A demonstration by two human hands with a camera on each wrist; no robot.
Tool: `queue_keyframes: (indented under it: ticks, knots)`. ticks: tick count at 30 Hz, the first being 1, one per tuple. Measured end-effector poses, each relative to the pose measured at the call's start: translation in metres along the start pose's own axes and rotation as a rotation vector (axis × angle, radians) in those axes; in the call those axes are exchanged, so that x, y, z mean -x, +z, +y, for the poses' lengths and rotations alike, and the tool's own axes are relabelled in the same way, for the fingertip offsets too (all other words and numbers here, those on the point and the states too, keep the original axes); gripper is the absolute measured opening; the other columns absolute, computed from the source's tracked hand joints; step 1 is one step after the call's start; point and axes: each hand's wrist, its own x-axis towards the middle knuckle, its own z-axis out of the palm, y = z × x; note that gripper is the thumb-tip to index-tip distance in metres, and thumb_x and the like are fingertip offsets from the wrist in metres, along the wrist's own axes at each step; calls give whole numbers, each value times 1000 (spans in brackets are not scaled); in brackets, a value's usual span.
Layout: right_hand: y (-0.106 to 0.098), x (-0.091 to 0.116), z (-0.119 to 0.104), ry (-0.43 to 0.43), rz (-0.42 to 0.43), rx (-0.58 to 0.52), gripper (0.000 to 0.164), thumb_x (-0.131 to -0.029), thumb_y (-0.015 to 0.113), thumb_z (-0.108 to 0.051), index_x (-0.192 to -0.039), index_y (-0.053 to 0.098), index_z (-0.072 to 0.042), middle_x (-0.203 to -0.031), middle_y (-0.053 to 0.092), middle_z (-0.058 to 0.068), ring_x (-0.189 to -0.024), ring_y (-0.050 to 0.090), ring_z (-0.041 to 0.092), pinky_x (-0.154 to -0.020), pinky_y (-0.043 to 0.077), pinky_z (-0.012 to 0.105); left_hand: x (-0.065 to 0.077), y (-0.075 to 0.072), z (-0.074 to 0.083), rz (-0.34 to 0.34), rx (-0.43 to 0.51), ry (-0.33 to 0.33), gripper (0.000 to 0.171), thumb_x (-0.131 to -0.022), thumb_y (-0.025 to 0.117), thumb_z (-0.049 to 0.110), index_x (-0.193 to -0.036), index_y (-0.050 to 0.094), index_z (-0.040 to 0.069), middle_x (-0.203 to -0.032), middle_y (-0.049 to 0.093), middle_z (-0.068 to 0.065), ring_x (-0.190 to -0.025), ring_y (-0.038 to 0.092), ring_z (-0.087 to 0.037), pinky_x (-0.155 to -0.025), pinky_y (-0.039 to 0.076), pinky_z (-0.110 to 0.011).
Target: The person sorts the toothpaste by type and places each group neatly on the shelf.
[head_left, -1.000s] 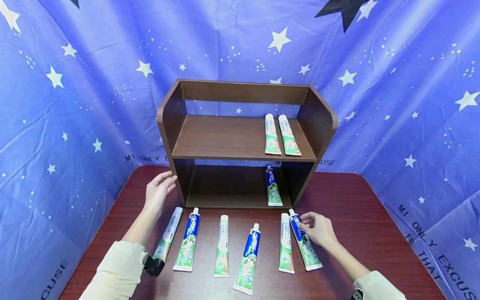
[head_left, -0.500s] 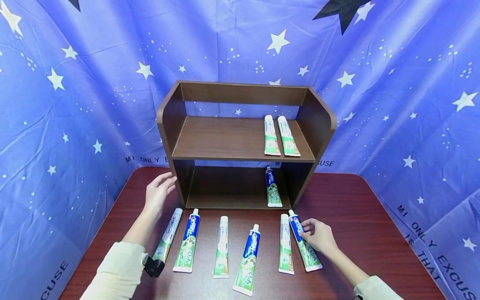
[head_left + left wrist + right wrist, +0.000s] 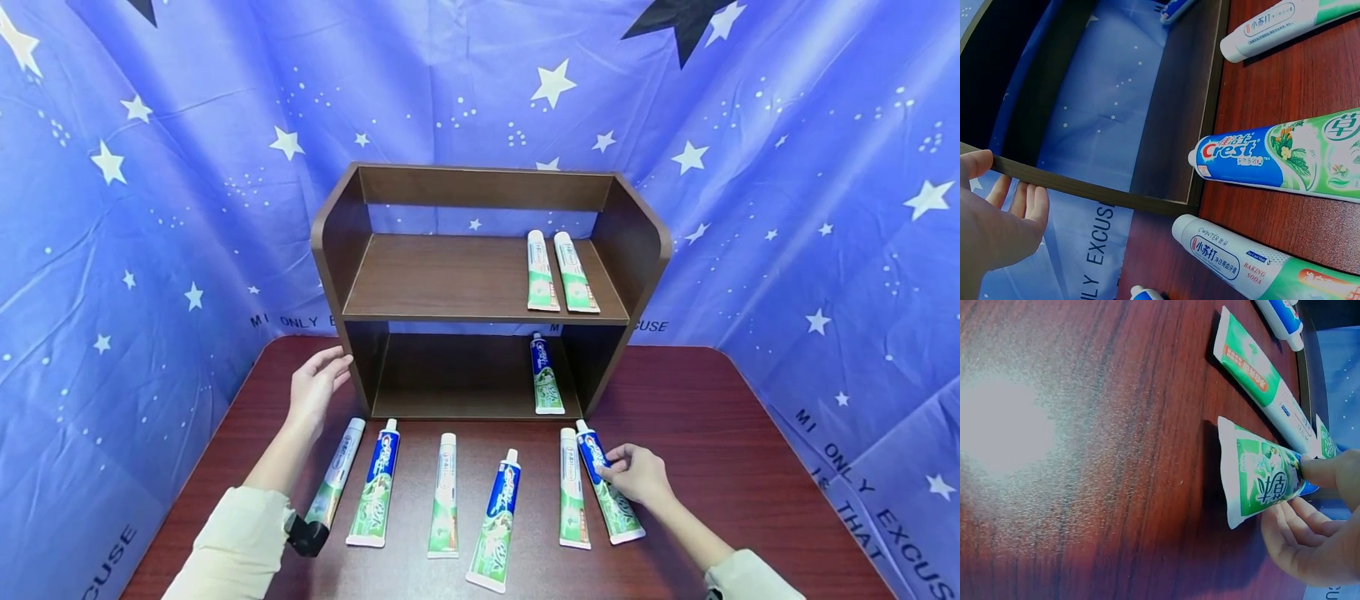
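At the right front of the brown shelf [image 3: 480, 318], my right hand [image 3: 641, 477] pinches a blue-and-green Crest toothpaste tube [image 3: 617, 510] by its sides. In the right wrist view, the thumb is on one side of this toothpaste tube [image 3: 1266, 472] and the fingers are on the other; its cap end is mostly hidden. A white-and-green baking soda toothpaste tube [image 3: 573, 492] lies just left of it. My left hand [image 3: 313, 392] touches the front edge of the shelf's left side panel with its fingertips. The left wrist view shows that hand [image 3: 1000, 231] against the panel edge [image 3: 1085, 187].
Several more tubes lie on the dark red table [image 3: 667, 392], including a Crest tube [image 3: 495, 525] and a white-green tube [image 3: 444, 500]. Two white-green tubes [image 3: 542, 275] lie on the upper shelf board, one Crest tube [image 3: 547, 379] on the lower. A starry curtain [image 3: 450, 83] surrounds the table.
My right hand has shifted slightly toward me along the Crest toothpaste tube, which stays in nearly the same place. My left hand stays at the shelf's side.
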Motion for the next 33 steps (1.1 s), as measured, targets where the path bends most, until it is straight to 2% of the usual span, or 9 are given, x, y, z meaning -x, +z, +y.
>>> queue_keyframes:
  ticks: [9, 12, 19, 22, 27, 30, 33]
  knots:
    - [2, -5, -8, 52, -59, 56, 32, -74, 79, -25, -89, 67, 1, -65, 67, -1, -58, 59, 9, -57, 48, 25, 0, 0, -1, 2, -3, -6, 44, -96, 55, 17, -137, 47, 0, -117, 54, 0, -87, 60, 8, -109, 46, -34]
    - [3, -5, -9, 90, -82, 37, 32, -74, 79, -26, -89, 69, 1, -61, 67, -2, -60, 59, 10, -57, 48, 25, 0, 0, -2, 2, -8, -6, 44, -96, 55, 17, -136, 47, 0, -117, 54, 0, -87, 60, 8, -108, 46, -32]
    - [0, -3, -6, 198, -117, -119, 28, -74, 79, -21, -87, 70, 3, -64, 65, -3, -58, 56, 9, -49, 49, 21, 2, 0, -2, -19, -10, -10, 47, -97, 54, 19, -139, 45, -1, -129, 50, -8, -90, 58, 7, -109, 45, -32]
    - [-5, -5, -7, 227, -146, -197, 29, -76, 78, -18, -91, 69, 5, -68, 64, -1, -58, 56, 8, -51, 52, 22, 3, -1, -1, -16, -4, -9, 47, -97, 54, 19, -139, 45, 0, -124, 53, -4, -89, 58, 7, -109, 46, -31]
    - [-17, -8, -11, 251, -261, -339, 33, -82, 73, -15, -100, 63, 10, -63, 56, -3, -61, 57, 8, -58, 57, 25, 2, -1, 2, -5, 5, -4, 45, -97, 54, 17, -138, 46, -1, -106, 56, 8, -85, 60, 8, -108, 47, -31]
    - [-20, -10, -12, 255, -318, -402, 30, -84, 70, -14, -101, 61, 9, -55, 46, -8, -58, 52, 5, -57, 55, 23, 2, 0, 2, -7, 1, -4, 46, -97, 54, 17, -138, 45, -1, -110, 56, 5, -85, 60, 9, -107, 48, -29]
    - [-19, -12, -12, 254, -348, -444, 29, -86, 69, -14, -102, 61, 8, -54, 45, -9, -56, 50, 4, -57, 54, 22, 2, 0, 2, -10, -7, -9, 46, -97, 54, 18, -139, 45, 0, -118, 54, 0, -87, 59, 9, -107, 48, -28]
